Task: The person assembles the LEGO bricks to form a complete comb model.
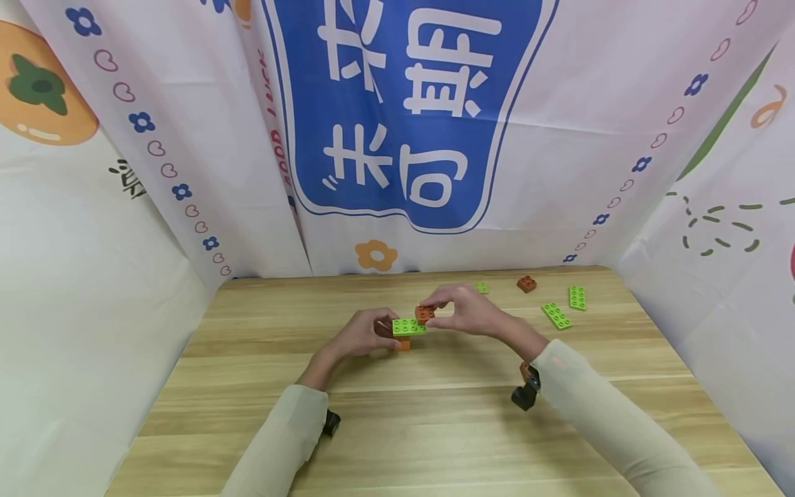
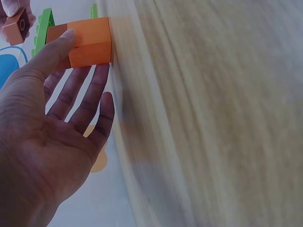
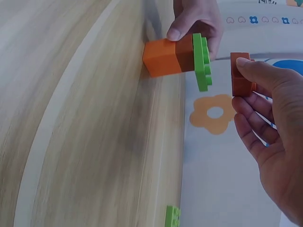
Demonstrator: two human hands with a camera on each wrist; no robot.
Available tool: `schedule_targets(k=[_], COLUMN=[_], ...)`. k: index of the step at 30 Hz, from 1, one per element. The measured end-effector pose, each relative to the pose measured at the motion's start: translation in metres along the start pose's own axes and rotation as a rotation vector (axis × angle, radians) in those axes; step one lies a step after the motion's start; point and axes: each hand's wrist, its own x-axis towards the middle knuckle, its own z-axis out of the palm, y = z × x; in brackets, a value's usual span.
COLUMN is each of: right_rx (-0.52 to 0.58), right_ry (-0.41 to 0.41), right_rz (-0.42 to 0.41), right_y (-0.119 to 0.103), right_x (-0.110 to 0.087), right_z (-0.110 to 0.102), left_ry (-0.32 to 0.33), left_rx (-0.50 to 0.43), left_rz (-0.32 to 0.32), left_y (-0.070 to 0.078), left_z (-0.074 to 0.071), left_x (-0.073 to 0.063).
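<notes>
A small stack stands on the wooden table, with a taller orange block (image 3: 161, 57) at the bottom. Above that block is a reddish-brown brick (image 3: 185, 53), topped by a flat bright green studded plate (image 1: 402, 326). My left hand (image 1: 363, 333) grips the stack from the left, its thumb pressed where the two lower blocks meet. Between thumb and fingers, my right hand (image 1: 466, 310) pinches another reddish-brown brick (image 3: 241, 82). In the right wrist view a gap separates this brick from the studs of the green plate.
Toward the back right of the table (image 1: 435, 428) lie a reddish-brown brick (image 1: 526, 284) and two green plates (image 1: 577, 297). Another green piece (image 1: 481, 286) shows behind my right hand. One more brownish brick (image 1: 524, 371) is partly covered by my right wrist. Printed cloth (image 1: 534, 207) borders the table.
</notes>
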Motion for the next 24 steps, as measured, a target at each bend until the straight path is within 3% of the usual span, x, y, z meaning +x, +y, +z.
schedule_targets(k=[24], right_rx=[-0.01], right_ry=[0.04], right_rz=[-0.035], right_y=[-0.007], right_x=[0.023], right_z=[0.031], left_ry=[0.0], left_rx=[0.018], left_rz=[0.018], left_y=[-0.002], left_z=[0.0], left_x=[0.0])
